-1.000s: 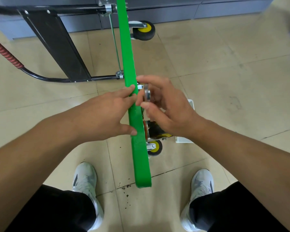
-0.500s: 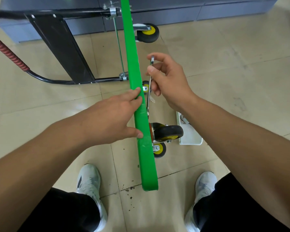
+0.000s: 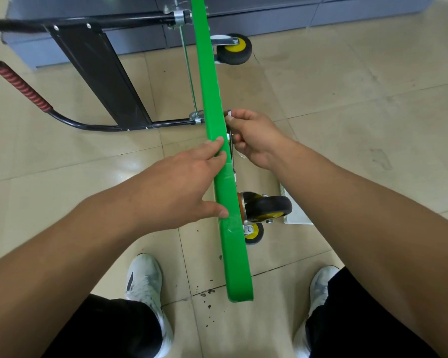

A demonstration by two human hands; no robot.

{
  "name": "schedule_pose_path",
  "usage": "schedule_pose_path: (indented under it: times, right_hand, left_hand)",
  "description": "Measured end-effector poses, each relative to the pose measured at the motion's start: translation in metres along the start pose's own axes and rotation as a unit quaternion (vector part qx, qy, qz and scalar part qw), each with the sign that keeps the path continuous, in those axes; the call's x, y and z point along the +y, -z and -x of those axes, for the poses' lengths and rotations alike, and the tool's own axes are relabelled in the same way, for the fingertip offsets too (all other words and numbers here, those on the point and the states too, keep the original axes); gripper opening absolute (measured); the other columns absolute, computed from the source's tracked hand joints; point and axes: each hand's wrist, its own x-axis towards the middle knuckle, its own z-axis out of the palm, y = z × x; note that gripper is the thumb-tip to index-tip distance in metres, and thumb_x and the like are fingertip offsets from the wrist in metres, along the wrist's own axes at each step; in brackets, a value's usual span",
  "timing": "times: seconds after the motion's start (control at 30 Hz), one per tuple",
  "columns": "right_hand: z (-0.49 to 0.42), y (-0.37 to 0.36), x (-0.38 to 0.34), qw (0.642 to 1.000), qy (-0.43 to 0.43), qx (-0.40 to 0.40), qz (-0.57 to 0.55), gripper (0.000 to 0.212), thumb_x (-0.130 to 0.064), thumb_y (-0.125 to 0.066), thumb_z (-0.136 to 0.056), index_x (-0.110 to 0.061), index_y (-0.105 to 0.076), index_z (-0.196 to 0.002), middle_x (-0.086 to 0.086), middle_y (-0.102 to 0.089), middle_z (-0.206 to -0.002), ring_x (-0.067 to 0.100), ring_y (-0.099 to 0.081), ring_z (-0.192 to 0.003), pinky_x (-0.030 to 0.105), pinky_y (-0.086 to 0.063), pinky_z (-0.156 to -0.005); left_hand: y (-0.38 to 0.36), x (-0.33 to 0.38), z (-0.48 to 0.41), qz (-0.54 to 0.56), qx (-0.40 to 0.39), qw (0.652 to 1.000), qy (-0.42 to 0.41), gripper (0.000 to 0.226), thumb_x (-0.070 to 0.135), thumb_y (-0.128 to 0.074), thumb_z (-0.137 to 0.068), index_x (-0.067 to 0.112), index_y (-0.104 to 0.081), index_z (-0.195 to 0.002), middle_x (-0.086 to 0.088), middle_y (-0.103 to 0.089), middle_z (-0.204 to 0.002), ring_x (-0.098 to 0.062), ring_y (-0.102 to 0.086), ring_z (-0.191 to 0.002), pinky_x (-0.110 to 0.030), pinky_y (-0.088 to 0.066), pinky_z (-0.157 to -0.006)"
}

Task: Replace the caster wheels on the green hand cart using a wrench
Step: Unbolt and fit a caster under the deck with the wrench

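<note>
left hand [image 3: 181,187]: fingers straight, pressing | right hand [image 3: 256,138]: fingers curled, gripping

Left hand [image 3: 181,187] rests on the green hand cart [image 3: 221,161] deck (tipped on edge), right hand [image 3: 256,136] grips the wrench [image 3: 230,140] just above a caster wheel [image 3: 267,206].

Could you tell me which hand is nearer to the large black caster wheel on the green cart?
Left. The left hand rests on the green deck, thumb just across it from the caster wheel; the right hand grips the wrench farther up the deck.
</note>
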Motion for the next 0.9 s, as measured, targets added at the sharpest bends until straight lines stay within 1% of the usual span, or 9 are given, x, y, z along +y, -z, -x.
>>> schedule_pose_path:
  times: [0.1,0.2,0.37,0.47,0.57,0.63,0.7,0.8,0.9]
  right_hand:
    - [-0.005,0.002,0.005,1.000,-0.020,0.011,-0.005,0.009,-0.009,-0.055,-0.105,-0.013,-0.062,-0.110,0.003,-0.060,-0.078,0.001,-0.040,-0.041,0.015,-0.033,-0.037]
    - [-0.010,0.002,0.012,0.999,-0.041,0.023,-0.006,0.015,-0.010,-0.056,-0.105,-0.011,-0.060,-0.119,0.003,-0.057,-0.077,0.001,-0.040,-0.041,0.014,-0.034,-0.036]
    - [-0.017,0.005,0.023,0.996,-0.076,0.043,0.011,0.021,-0.009,-0.057,-0.104,-0.005,-0.061,-0.124,0.003,-0.054,-0.075,0.002,-0.040,-0.043,0.014,-0.035,-0.038]
    - [-0.020,0.008,0.037,0.989,-0.140,0.050,0.016,0.016,-0.009,-0.057,-0.104,-0.007,-0.063,-0.118,0.001,-0.051,-0.072,0.002,-0.040,-0.041,0.012,-0.035,-0.038]
    - [-0.025,0.010,0.048,0.978,-0.203,0.041,0.005,0.014,-0.009,-0.054,-0.104,-0.009,-0.060,-0.117,0.001,-0.052,-0.077,0.002,-0.042,-0.037,0.010,-0.035,-0.036]
    - [-0.024,0.011,0.051,0.972,-0.231,0.032,0.005,0.008,-0.009,-0.052,-0.105,-0.009,-0.060,-0.107,0.001,-0.053,-0.078,0.002,-0.042,-0.035,0.009,-0.035,-0.035]
    - [-0.021,0.013,0.052,0.967,-0.255,0.024,0.007,0.014,-0.010,-0.052,-0.106,-0.009,-0.058,-0.093,0.001,-0.053,-0.076,0.002,-0.043,-0.033,0.008,-0.034,-0.035]
    - [-0.019,0.015,0.052,0.963,-0.269,0.017,0.013,0.016,-0.012,-0.053,-0.106,-0.009,-0.056,-0.091,0.003,-0.055,-0.080,0.002,-0.044,-0.033,0.008,-0.035,-0.035]
    - [-0.020,0.013,0.049,0.975,-0.219,0.029,0.008,0.008,-0.010,-0.053,-0.106,-0.006,-0.059,-0.108,0.003,-0.052,-0.077,0.002,-0.042,-0.036,0.010,-0.034,-0.035]
  left_hand:
    - [-0.001,-0.001,0.000,0.001,0.002,1.000,-0.002,0.103,0.067,-0.061,-0.083,0.018,-0.013,-0.160,0.004,0.006,-0.168,-0.012,-0.010,-0.153,-0.027,-0.019,-0.121]
    - [0.000,-0.001,0.000,-0.001,0.003,1.000,-0.003,0.103,0.067,-0.061,-0.083,0.018,-0.013,-0.160,0.004,0.006,-0.168,-0.012,-0.010,-0.153,-0.028,-0.020,-0.122]
    - [0.001,0.000,0.000,-0.004,-0.001,1.000,0.002,0.104,0.067,-0.061,-0.083,0.019,-0.012,-0.160,0.005,0.008,-0.168,-0.013,-0.011,-0.153,-0.030,-0.021,-0.122]
    - [0.001,0.001,0.001,-0.005,0.000,1.000,0.002,0.103,0.067,-0.061,-0.083,0.020,-0.012,-0.160,0.006,0.009,-0.168,-0.012,-0.009,-0.153,-0.028,-0.019,-0.120]
    - [0.002,0.002,0.001,-0.007,-0.003,1.000,0.002,0.102,0.067,-0.060,-0.084,0.020,-0.011,-0.160,0.007,0.010,-0.167,-0.011,-0.008,-0.153,-0.027,-0.020,-0.119]
    - [0.002,0.002,0.002,-0.005,-0.004,1.000,0.003,0.102,0.067,-0.060,-0.084,0.020,-0.011,-0.160,0.007,0.010,-0.167,-0.010,-0.007,-0.153,-0.028,-0.020,-0.119]
    - [0.002,0.002,0.002,-0.003,-0.003,1.000,0.003,0.102,0.067,-0.060,-0.083,0.021,-0.012,-0.160,0.008,0.010,-0.167,-0.010,-0.007,-0.153,-0.029,-0.021,-0.120]
    - [0.002,0.002,0.002,-0.002,-0.006,1.000,0.004,0.101,0.067,-0.060,-0.083,0.021,-0.011,-0.160,0.008,0.011,-0.167,-0.011,-0.009,-0.153,-0.030,-0.022,-0.121]
    - [0.003,0.002,0.002,-0.004,-0.007,1.000,0.004,0.101,0.068,-0.059,-0.083,0.021,-0.012,-0.159,0.009,0.011,-0.167,-0.010,-0.008,-0.153,-0.028,-0.021,-0.120]
